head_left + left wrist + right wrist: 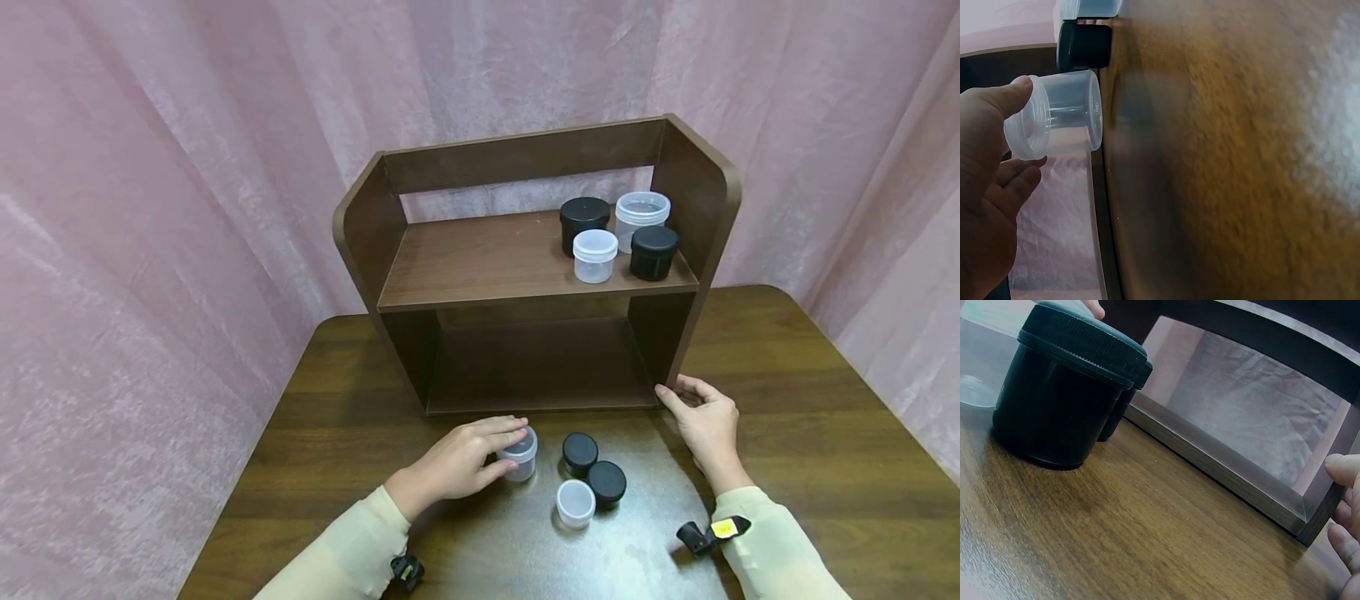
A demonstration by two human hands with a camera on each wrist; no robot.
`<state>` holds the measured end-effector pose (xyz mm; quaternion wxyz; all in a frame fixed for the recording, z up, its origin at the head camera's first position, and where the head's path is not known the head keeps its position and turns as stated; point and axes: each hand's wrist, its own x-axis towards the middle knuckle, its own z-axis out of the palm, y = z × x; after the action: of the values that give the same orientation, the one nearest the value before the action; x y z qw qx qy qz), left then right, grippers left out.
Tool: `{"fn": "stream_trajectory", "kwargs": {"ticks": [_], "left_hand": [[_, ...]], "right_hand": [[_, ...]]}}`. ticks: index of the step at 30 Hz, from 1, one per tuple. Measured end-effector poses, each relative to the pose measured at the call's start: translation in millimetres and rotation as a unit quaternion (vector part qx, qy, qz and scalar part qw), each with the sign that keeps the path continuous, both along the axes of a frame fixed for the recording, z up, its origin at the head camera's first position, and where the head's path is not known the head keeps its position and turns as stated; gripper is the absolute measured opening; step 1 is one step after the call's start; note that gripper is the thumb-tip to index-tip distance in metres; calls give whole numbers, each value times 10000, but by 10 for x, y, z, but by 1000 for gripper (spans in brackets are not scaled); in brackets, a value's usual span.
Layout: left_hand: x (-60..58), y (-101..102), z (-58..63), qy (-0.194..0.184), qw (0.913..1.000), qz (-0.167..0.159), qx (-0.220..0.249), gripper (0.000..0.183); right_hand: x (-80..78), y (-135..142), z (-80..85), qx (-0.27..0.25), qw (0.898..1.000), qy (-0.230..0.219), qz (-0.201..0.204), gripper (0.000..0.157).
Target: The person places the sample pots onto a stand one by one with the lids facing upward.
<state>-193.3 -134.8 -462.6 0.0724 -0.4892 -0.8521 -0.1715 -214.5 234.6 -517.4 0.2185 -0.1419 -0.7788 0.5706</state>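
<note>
My left hand (468, 458) holds a clear plastic jar (522, 468) with a translucent lid. In the left wrist view the thumb lies on the lid end of this jar (1072, 115), and other fingers are on its opposite side. Close to its right stand two black jars (580, 451) and a small clear jar (575, 505) with a whitish lid. My right hand (705, 421) grips the lower front right corner of a brown two-tier shelf (525, 354), the thumb on the inner side and fingers outside. A black jar (1063, 394) looms near in the right wrist view.
On the upper board, at the right, stand two black jars (584, 223) and two clear jars (594, 258). The shelf stands toward the back of a brown wooden table (322, 467). Pink curtains (225, 167) hang behind it.
</note>
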Motion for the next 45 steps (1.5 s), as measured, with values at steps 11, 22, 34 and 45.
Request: {"fn": "stream_trajectory", "kwargs": {"ticks": [11,22,34,45], "left_hand": [[0,29,58,125,9996,-71,232,46],[-2,72,238,456,9955,-376,745,45],[-21,122,459,752,9890,-589,1131,44],[-14,164,703,791,9828,-607,1555,42]], "right_hand": [[0,4,-4,36,10000,48,10,36],[-11,-15,-29,-34,9998,213,6,34],[-4,-13,-28,6,9998,167,-49,34],[-8,-15,-27,16,9998,160,-69,33]]}}
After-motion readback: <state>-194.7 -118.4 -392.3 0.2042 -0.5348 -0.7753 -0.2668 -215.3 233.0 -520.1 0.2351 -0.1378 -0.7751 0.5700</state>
